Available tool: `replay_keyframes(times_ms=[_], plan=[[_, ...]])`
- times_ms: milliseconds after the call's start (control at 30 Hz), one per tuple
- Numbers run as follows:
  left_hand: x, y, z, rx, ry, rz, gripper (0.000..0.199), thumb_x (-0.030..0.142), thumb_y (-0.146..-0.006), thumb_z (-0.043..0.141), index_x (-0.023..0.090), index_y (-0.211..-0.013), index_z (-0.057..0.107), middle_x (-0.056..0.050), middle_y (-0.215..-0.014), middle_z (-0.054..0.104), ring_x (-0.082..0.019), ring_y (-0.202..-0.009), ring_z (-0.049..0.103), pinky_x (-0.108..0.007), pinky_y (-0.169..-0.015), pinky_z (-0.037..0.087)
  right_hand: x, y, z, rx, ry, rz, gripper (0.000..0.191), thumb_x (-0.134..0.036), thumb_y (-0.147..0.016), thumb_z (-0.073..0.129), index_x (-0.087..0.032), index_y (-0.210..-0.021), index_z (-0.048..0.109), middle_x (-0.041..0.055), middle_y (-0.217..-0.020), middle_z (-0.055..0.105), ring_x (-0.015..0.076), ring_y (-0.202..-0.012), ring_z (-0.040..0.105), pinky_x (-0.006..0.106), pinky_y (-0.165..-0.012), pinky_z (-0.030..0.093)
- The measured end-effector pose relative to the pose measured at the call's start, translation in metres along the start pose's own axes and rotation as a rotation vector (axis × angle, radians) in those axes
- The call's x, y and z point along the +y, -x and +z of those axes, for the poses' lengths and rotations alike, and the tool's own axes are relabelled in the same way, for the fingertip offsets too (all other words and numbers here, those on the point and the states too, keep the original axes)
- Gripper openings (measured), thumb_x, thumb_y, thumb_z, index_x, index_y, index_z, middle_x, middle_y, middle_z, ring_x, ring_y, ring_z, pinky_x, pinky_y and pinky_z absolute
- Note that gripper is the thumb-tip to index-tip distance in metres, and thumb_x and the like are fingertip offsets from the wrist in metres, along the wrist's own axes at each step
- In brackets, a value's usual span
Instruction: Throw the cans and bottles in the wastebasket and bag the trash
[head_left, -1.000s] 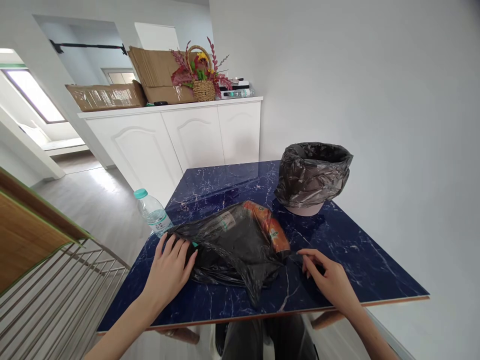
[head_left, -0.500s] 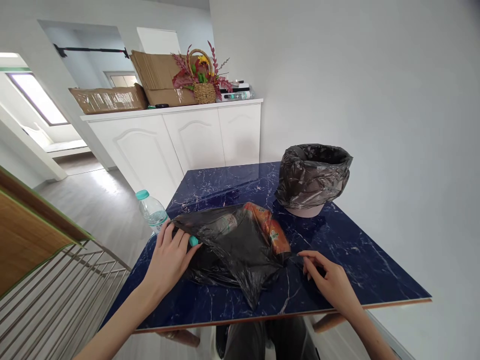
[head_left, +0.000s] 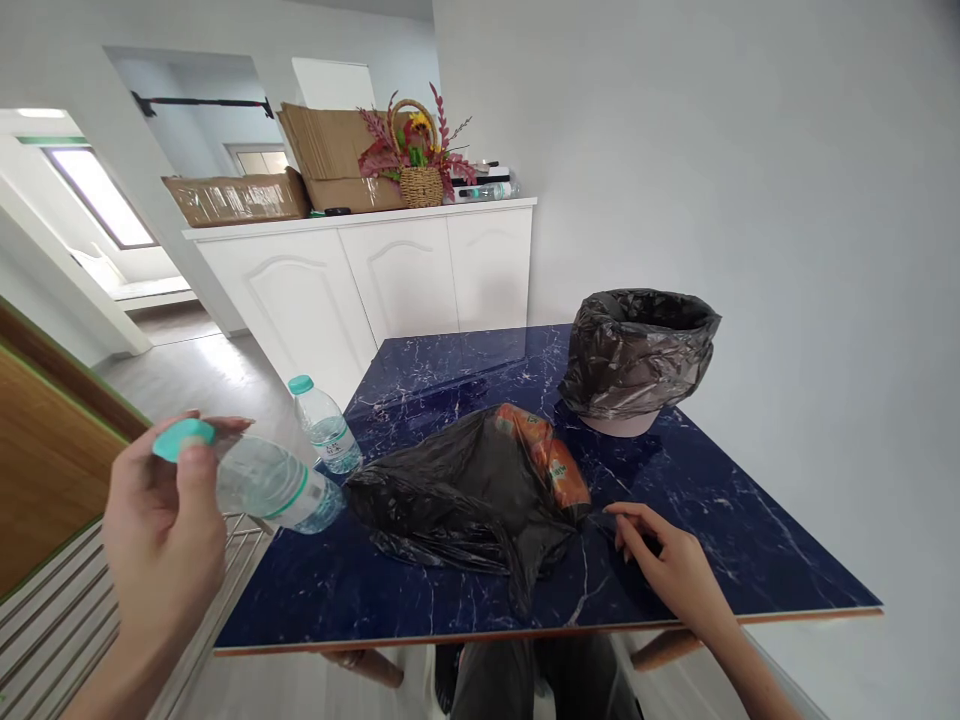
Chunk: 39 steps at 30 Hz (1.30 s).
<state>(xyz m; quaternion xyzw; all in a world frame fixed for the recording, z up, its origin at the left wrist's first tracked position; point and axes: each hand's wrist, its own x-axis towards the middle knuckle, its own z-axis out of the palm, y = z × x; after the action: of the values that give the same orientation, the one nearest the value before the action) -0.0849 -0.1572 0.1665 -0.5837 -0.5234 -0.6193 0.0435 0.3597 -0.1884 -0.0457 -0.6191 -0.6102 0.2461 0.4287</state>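
Note:
A clear plastic water bottle is tilted over the table's left edge, and my left hand grips it by its teal cap. Just beyond it stands another water bottle, upright with its teal cap on. The black plastic bag lies crumpled in the middle of the table. Orange-coloured drink containers show through its right side. My right hand rests at the bag's right, thumb and finger pinched together on what looks like the bag's thin edge.
A bin lined with a black bag stands at the table's far right. Behind the blue marbled table is a white cabinet with cardboard boxes and a flower basket. A metal rack is at the left.
My left hand has drawn the water bottle out of the bag, lifting it to the left. The bag has sagged flatter on its left side. My right hand stays in place.

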Motion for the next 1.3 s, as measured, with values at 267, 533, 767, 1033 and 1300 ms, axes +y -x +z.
replay_keyframes(times_ms=[267, 533, 767, 1033, 1300], plan=[[-0.078, -0.010, 0.011, -0.052, -0.051, 0.039, 0.049, 0.060, -0.103, 0.060, 0.020, -0.130, 0.058, -0.014, -0.122, 0.075, -0.031, -0.122, 0.072, -0.057, -0.111, 0.055, 0.002, 0.001, 0.001, 0.008, 0.015, -0.014, 0.042, -0.056, -0.106, 0.051, -0.024, -0.124, 0.072, 0.0018, -0.078, 0.074, 0.0196, -0.068, 0.070, 0.027, -0.062, 0.051], [-0.109, -0.015, 0.031, -0.065, 0.022, -0.040, 0.057, 0.065, -0.099, 0.064, 0.017, -0.129, 0.058, -0.017, -0.122, 0.075, -0.032, -0.122, 0.072, -0.056, -0.114, 0.053, 0.002, 0.000, 0.001, -0.011, 0.014, 0.004, 0.043, -0.059, -0.107, 0.049, -0.025, -0.119, 0.071, 0.0028, -0.079, 0.074, 0.0201, -0.067, 0.070, 0.028, -0.059, 0.051], [-0.119, -0.025, 0.037, -0.100, 0.060, -0.131, 0.068, 0.070, -0.093, 0.067, 0.016, -0.133, 0.058, -0.019, -0.128, 0.075, -0.032, -0.128, 0.070, -0.057, -0.118, 0.050, 0.001, 0.000, 0.000, -0.010, -0.002, 0.001, 0.041, -0.058, -0.107, 0.049, -0.025, -0.119, 0.071, 0.0031, -0.078, 0.074, 0.0200, -0.066, 0.069, 0.028, -0.059, 0.051], [-0.107, -0.010, 0.017, 0.188, -0.154, 0.210, 0.059, 0.041, -0.093, 0.071, 0.019, -0.144, 0.051, -0.018, -0.147, 0.057, -0.036, -0.137, 0.060, -0.065, -0.118, 0.046, -0.002, -0.001, 0.000, 0.005, 0.006, 0.006, 0.040, -0.057, -0.106, 0.051, -0.025, -0.118, 0.072, 0.0010, -0.077, 0.073, 0.0192, -0.067, 0.069, 0.028, -0.061, 0.049], [-0.057, 0.063, 0.023, -0.910, -0.180, 0.626, 0.034, 0.021, -0.104, 0.057, 0.032, -0.135, 0.064, -0.003, -0.127, 0.077, -0.023, -0.118, 0.072, -0.037, -0.104, 0.057, -0.001, -0.002, 0.000, -0.003, 0.005, 0.007, 0.039, -0.055, -0.107, 0.051, -0.024, -0.119, 0.072, 0.0020, -0.079, 0.073, 0.0199, -0.070, 0.068, 0.028, -0.060, 0.047]])
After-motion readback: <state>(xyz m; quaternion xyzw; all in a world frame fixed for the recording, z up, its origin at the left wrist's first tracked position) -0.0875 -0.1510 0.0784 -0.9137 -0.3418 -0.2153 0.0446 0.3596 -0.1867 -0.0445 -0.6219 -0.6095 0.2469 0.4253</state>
